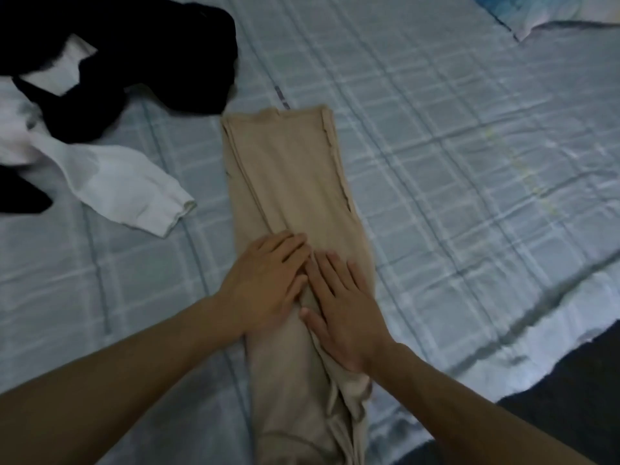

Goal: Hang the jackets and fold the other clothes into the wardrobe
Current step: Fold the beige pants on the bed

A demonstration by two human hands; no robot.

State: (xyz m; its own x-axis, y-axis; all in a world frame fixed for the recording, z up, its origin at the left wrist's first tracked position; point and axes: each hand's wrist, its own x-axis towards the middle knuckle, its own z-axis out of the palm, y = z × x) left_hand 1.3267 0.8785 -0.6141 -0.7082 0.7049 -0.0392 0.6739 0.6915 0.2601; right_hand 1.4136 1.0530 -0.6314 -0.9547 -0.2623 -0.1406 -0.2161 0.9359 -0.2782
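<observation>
A beige garment point(292, 182) lies folded lengthwise in a long strip down the middle of the bed. My left hand point(265, 283) and my right hand point(342, 310) rest flat on it side by side near its middle, palms down, fingers spread and pointing away from me. Neither hand grips the cloth. The near end of the beige strip is bunched and wrinkled below my right wrist.
A pale blue checked bedsheet point(453, 162) covers the bed. A black garment point(141, 52) and a white garment point(114, 182) lie heaped at the upper left. A pillow corner point(570, 15) shows at the top right. The bed's edge and dark floor point(577, 407) are at the lower right.
</observation>
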